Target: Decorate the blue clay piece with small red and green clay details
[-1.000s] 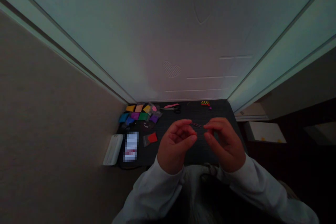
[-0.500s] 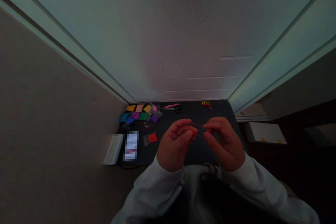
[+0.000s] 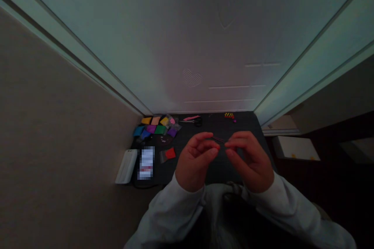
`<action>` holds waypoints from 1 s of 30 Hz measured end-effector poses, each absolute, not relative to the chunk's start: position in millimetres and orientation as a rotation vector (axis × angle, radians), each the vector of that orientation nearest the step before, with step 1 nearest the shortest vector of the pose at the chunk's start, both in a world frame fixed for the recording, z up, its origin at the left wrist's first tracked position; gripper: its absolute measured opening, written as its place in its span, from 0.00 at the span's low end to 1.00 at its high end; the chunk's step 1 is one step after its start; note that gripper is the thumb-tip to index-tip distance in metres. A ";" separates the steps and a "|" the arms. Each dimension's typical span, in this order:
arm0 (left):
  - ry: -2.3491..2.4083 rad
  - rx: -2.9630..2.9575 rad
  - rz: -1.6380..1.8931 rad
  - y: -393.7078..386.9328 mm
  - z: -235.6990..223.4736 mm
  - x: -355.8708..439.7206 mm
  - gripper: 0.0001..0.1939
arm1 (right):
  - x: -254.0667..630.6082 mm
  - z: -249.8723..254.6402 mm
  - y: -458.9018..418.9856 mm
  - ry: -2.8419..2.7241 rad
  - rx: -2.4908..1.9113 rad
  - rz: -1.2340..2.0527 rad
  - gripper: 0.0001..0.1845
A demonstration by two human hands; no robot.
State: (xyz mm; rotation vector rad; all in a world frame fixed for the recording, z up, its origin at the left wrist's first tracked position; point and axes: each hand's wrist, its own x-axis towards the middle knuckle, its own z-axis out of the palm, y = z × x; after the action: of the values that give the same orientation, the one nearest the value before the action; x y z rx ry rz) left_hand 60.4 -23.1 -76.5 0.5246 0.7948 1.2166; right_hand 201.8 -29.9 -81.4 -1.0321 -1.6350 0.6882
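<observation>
My left hand [image 3: 197,159] is closed in a pinch over the table, with a small red lump [image 3: 218,147] showing at the thumb and fingertips; it looks like soft clay. Close on its right, my right hand [image 3: 249,159] has thumb and fingertips drawn together, and what is between them is hidden. A thin pinkish stick [image 3: 218,139] spans the gap behind the fingertips; whether it is held or lies on the table I cannot tell. Left of my left hand lies a clear bag with a red block [image 3: 170,153] in it.
Several colored packets [image 3: 160,129] fill the dark table's [image 3: 187,171] back left. Scissors [image 3: 191,121] and a pink tool [image 3: 191,118] lie behind my hands. A yellow-dotted red piece [image 3: 229,115] and a purple bit [image 3: 234,121] sit back right. A phone [image 3: 146,162] lies left.
The red lump in my left hand shows less now, covered by the thumb and fingers. My right hand's fingertips have shifted slightly left and down, closer to the left hand.
</observation>
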 end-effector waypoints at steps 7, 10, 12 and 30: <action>0.812 0.616 1.206 -21.7 -79.8 57.5 0.18 | 202.1 -80.5 -30.4 -1.679 -1.031 0.626 0.11; 0.828 0.556 1.181 -18.2 -81.8 58.7 0.18 | 201.2 -82.6 -29.2 -1.678 -1.037 0.663 0.12; 0.834 0.520 1.180 -16.1 -83.1 59.6 0.17 | 201.0 -84.6 -28.4 -1.679 -1.039 0.685 0.12; 0.897 0.432 1.164 8.7 -99.5 62.6 0.17 | 207.6 -101.3 -7.9 -1.602 -1.112 0.702 0.09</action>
State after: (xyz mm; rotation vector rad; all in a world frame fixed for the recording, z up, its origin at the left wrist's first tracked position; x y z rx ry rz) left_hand 62.6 8.7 -99.5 0.4318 0.8971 1.1642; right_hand 207.6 -7.9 -101.3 -1.1117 -1.6019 0.7018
